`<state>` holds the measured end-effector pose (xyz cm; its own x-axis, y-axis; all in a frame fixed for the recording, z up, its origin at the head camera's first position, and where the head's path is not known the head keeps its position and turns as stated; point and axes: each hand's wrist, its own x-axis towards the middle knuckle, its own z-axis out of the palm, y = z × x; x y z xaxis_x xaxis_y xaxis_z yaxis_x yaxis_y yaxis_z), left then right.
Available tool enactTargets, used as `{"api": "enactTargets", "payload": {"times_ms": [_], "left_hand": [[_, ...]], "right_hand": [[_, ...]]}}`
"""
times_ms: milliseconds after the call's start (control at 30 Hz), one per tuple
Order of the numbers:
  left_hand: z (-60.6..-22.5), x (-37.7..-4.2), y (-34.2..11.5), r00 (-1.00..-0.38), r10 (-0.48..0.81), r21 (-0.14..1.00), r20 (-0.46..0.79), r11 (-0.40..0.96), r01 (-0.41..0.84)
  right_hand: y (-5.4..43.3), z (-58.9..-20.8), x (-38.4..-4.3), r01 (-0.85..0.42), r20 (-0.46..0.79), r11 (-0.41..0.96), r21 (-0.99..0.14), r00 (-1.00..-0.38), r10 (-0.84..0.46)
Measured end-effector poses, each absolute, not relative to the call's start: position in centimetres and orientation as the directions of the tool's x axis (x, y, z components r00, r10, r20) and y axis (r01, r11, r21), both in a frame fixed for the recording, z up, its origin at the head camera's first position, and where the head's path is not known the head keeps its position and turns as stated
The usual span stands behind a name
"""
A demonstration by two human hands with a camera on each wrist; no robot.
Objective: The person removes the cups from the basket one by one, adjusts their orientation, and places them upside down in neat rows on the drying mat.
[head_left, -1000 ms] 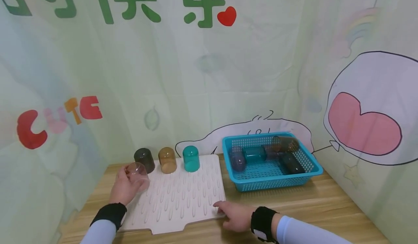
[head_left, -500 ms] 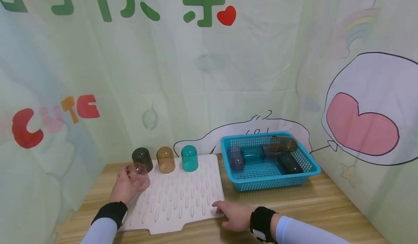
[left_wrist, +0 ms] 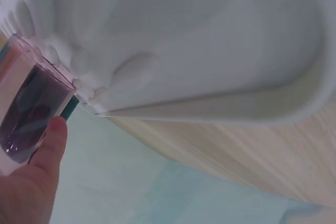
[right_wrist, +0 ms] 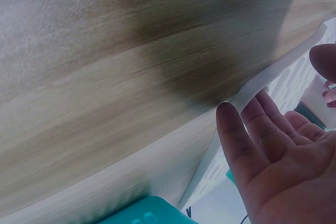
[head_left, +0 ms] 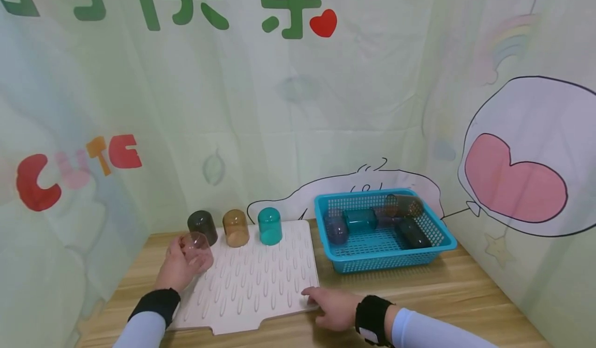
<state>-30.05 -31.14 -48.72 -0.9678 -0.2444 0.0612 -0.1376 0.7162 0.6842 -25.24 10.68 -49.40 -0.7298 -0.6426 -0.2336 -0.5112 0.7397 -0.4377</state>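
My left hand (head_left: 174, 269) holds a clear pinkish cup (head_left: 197, 245), mouth down, at the left side of a white ridged draining board (head_left: 267, 306). In the left wrist view a finger (left_wrist: 48, 150) lies along that cup's wall, and a dark cup shows through it. Behind it, upside down along the board's back edge, stand a dark grey cup (head_left: 203, 227), an amber cup (head_left: 236, 229) and a teal cup (head_left: 270, 227). My right hand (head_left: 335, 306) rests at the board's front right corner, its fingertips at the edge; the right wrist view shows fairly straight fingers (right_wrist: 236, 140).
A blue plastic basket (head_left: 391, 259) stands right of the board, with several tinted cups lying in it, among them a teal cup (head_left: 360, 220) and a dark cup (head_left: 413, 233). The wooden tabletop (head_left: 419, 296) backs onto a printed curtain (head_left: 363, 115).
The head view has shifted very slightly. Both hands and the pinkish cup keep their places on the board.
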Motion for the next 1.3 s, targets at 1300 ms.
{"api": "enactTargets", "payload": {"times_ms": [1300], "left_hand": [[-47.3,-24.5,-18.9,-0.932,0.358,0.354,0.05,0.866,0.352]], "right_hand": [[10.7,-49.2,-24.8,-0.534,-0.213,0.737,-0.414,-0.73,-0.649]]}}
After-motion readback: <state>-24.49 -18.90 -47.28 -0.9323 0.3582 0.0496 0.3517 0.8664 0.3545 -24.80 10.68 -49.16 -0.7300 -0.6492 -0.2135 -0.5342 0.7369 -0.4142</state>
